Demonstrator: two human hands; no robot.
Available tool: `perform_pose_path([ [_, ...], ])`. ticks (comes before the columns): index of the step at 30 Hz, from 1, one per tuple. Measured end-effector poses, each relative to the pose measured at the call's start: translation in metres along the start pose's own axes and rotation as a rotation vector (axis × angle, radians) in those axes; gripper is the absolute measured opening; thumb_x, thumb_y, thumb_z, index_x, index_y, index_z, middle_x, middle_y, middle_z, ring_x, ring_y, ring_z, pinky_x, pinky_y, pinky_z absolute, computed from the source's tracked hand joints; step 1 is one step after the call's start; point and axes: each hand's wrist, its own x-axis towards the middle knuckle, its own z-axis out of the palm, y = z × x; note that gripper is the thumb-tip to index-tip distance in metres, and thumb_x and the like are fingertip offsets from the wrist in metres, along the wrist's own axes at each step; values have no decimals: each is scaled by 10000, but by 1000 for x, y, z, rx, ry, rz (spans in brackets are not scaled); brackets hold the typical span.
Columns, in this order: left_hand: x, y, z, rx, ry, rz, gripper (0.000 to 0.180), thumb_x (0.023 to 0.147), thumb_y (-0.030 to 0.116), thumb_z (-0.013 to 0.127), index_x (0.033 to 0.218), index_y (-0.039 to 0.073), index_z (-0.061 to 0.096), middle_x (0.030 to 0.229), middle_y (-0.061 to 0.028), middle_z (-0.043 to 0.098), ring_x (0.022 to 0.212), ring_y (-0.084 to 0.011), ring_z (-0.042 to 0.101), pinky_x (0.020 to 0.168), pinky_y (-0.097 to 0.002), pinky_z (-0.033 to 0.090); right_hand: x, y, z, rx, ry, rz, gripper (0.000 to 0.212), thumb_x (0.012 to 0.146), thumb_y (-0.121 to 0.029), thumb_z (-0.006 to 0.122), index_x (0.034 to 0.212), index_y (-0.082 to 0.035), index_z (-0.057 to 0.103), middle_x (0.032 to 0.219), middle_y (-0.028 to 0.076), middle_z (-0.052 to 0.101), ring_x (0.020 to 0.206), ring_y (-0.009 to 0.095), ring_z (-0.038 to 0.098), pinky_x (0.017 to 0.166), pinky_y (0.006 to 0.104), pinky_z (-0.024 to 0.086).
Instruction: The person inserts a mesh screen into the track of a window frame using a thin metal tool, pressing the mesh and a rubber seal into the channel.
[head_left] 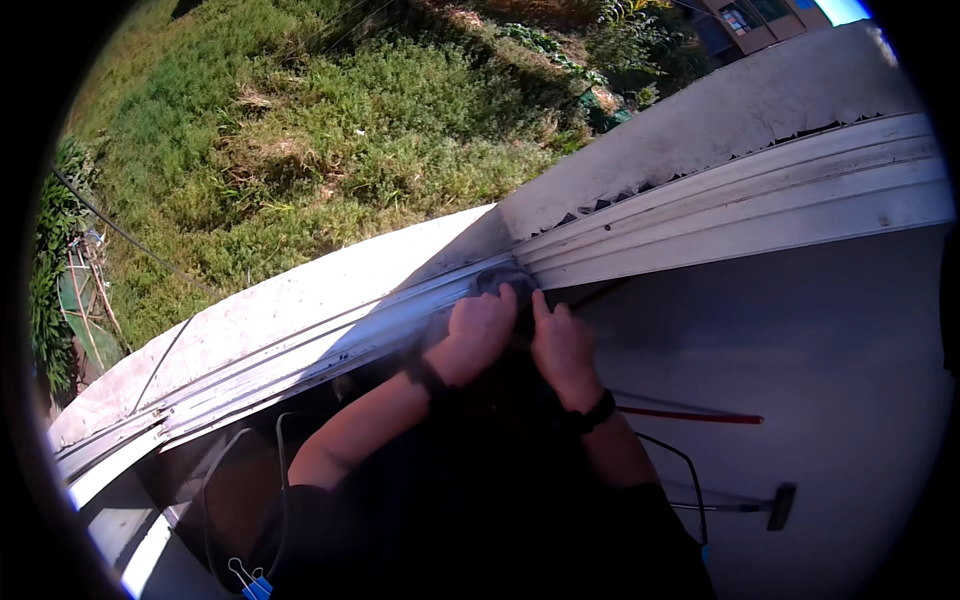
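Seen from above through a fisheye lens, two bare hands meet at the centre of the frame, pressed against a pale metal window track (700, 215) that runs diagonally from the lower left to the upper right. The left hand (478, 330) has its fingers curled over a small dark grey cloth (503, 279), holding it against the track right at the corner where the track bends. The right hand (562, 345) sits just beside it, touching it, with one finger stretched up to the edge of the cloth; the rest of its fingers are folded down, and whether they grip anything cannot be told. Each wrist wears a dark band, and both forearms rise from the lower middle of the frame out of dark sleeves.

Beyond the track lies a white ledge (300, 300), sunlit and flaking along its upper right edge. Past it, filling the upper left, is rough green grass (330, 130) far below, with a corner of a building at the top right.

In the lower right, in shade, a smooth grey floor (820, 340) holds a thin red rod (690, 416) near the right wrist and a long-handled tool with a dark head (780, 505) farther down. A blue binder clip (255, 585) shows at the bottom left.
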Motion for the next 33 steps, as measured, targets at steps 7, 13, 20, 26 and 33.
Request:
perform_pose_path([
  [7, 7, 1, 24, -54, 177, 16, 261, 839, 143, 518, 1044, -19, 520, 796, -130, 637, 678, -256, 671, 531, -367, 530, 44, -12, -29, -266, -152, -278, 88, 794, -144, 573, 836, -70, 595, 615, 50, 590, 565, 218, 642, 469, 298, 486],
  [13, -5, -3, 21, -87, 260, 41, 185, 800, 140, 540, 927, 4, 540, 821, -135, 628, 686, -260, 664, 556, -364, 527, 28, 5, -30, -224, -128, -248, 195, 797, -121, 572, 983, -100, 630, 677, 65, 597, 578, 249, 634, 492, 348, 495],
  [20, -2, 1, 22, -69, 262, 19, 208, 793, 144, 545, 953, 12, 553, 799, -125, 613, 685, -264, 654, 558, -368, 523, 36, -3, -11, -302, -99, -288, 106, 810, -148, 563, 824, -97, 654, 695, 84, 638, 621, 232, 656, 526, 337, 513],
  [26, -6, -1, 18, -2, 229, 36, 179, 799, 154, 549, 935, 40, 576, 818, -121, 616, 700, -262, 659, 566, -359, 525, 53, -12, -32, -268, -208, -403, 118, 786, -143, 563, 765, -79, 659, 698, 82, 652, 632, 226, 660, 529, 346, 508],
  [33, -43, -16, 4, -218, 206, -17, 106, 824, 145, 536, 888, 64, 562, 819, -114, 625, 714, -274, 662, 590, -384, 529, 59, -23, -50, -225, -275, -556, 102, 763, -119, 573, 762, -93, 671, 727, 88, 666, 679, 255, 669, 565, 360, 522],
])
